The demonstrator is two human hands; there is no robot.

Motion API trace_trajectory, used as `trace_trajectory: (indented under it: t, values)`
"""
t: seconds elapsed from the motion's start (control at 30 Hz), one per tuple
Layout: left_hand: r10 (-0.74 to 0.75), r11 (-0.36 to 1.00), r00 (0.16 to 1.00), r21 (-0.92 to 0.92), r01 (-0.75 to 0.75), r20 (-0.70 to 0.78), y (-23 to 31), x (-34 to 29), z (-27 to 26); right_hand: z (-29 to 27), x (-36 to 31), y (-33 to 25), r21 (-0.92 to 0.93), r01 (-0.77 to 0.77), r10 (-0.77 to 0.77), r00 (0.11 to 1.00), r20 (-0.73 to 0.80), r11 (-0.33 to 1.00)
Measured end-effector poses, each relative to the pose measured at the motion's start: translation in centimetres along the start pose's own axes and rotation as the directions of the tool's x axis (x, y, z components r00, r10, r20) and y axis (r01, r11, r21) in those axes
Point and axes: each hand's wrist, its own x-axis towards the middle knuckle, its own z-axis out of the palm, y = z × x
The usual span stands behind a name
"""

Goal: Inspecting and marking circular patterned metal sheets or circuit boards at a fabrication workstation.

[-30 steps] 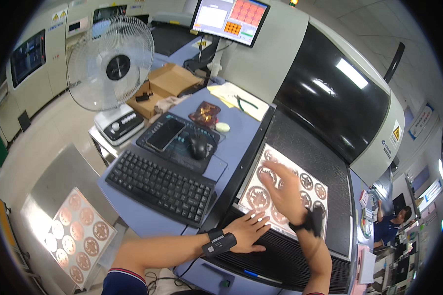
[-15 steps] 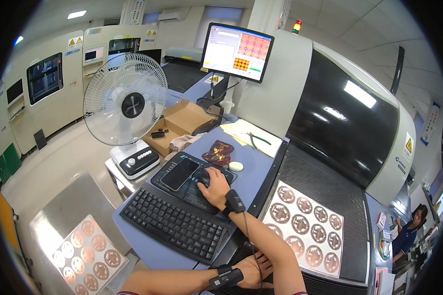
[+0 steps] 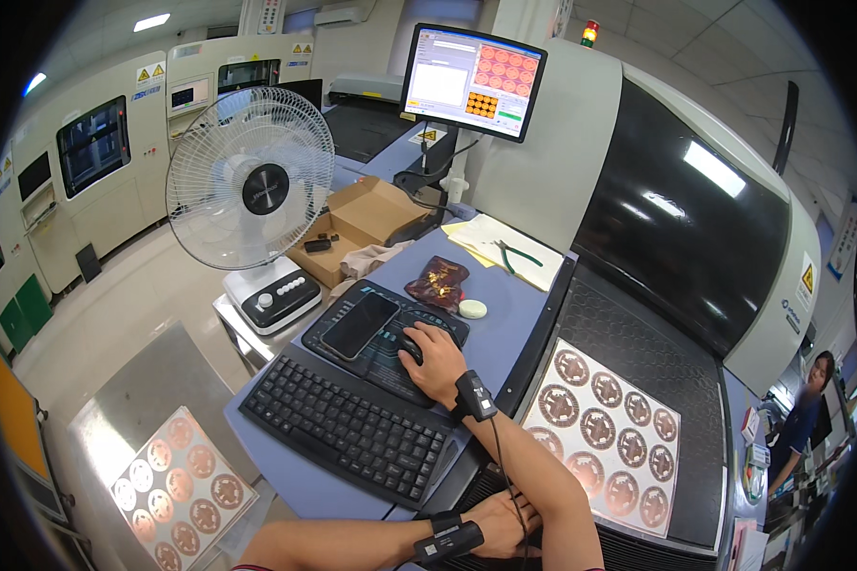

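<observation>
My right hand (image 3: 435,364) is curled over a dark computer mouse (image 3: 411,348) on a black patterned mouse pad (image 3: 383,366). Left of it, a black smartphone (image 3: 360,325) lies on the same pad. My left hand (image 3: 501,523) rests palm down beneath my right forearm, beside the conveyor's black ribbed edge. Its fingers look stretched out, partly hidden by that forearm, and hold nothing visible. A black keyboard (image 3: 348,426) sits between my left forearm and the pad. Both wrists carry black strapped devices; a cable hangs from the right one.
A monitor (image 3: 473,81) stands beyond the desk. A panel with copper-coloured discs (image 3: 598,428) lies on the machine's belt; a similar panel (image 3: 181,490) is at lower left. A fan (image 3: 265,190), open carton (image 3: 371,214), brown packet (image 3: 438,284) and green-handled pliers (image 3: 519,255) stand or lie around.
The whole view has shifted a little, so the desk items sit slightly farther right in the picture. My right hand stays on the mouse and my left hand stays under my right forearm.
</observation>
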Motion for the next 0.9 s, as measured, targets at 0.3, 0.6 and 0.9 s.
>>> trace_trajectory:
  t: [0.3, 0.6, 0.9]
  values:
    - [-0.016, 1.000, 0.999, -0.017, 0.017, 0.040, 0.13, 0.02, -0.07, -0.17, -0.23, -0.05, 0.015, 0.078, -0.077, 0.997, -0.018, 0.997]
    - [0.008, 1.000, 0.999, 0.000, -0.008, -0.032, 0.17, 0.02, 0.02, -0.06, -0.13, 0.13, 0.036, 0.102, -0.101, 0.994, -0.035, 0.994]
    - [0.016, 1.000, 0.998, 0.010, -0.015, -0.057, 0.13, -0.03, 0.12, 0.00, -0.19, -0.05, 0.056, 0.105, -0.104, 0.994, -0.025, 0.993]
